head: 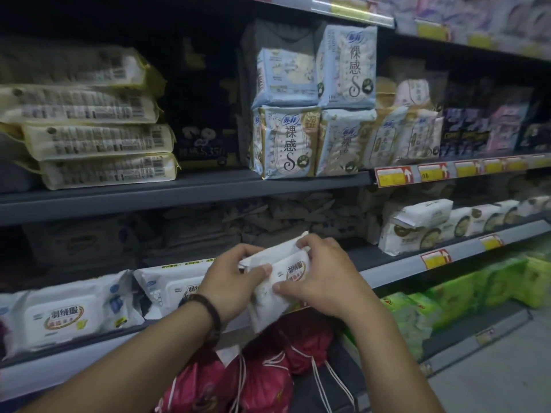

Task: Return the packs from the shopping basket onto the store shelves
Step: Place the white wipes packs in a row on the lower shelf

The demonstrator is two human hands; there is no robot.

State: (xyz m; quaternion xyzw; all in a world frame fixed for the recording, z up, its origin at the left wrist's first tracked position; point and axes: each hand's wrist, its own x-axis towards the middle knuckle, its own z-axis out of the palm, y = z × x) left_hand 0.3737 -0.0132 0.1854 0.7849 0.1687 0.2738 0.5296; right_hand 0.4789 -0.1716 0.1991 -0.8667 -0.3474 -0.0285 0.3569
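Shelves (185,195) dense with packs (286,141), dim aisle, grey floor (492,383)

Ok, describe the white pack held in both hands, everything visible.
The white pack is soft, crinkled plastic wrap with an oval brown-printed label on its front. It is tilted, held before the shelf edge. The left hand grips its left end, the right hand its right side, thumbs on the front.

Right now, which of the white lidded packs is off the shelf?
The rightmost pack, tilted, gripped by left hand and right hand in front of the shelf. The left pack and middle pack lie on it.
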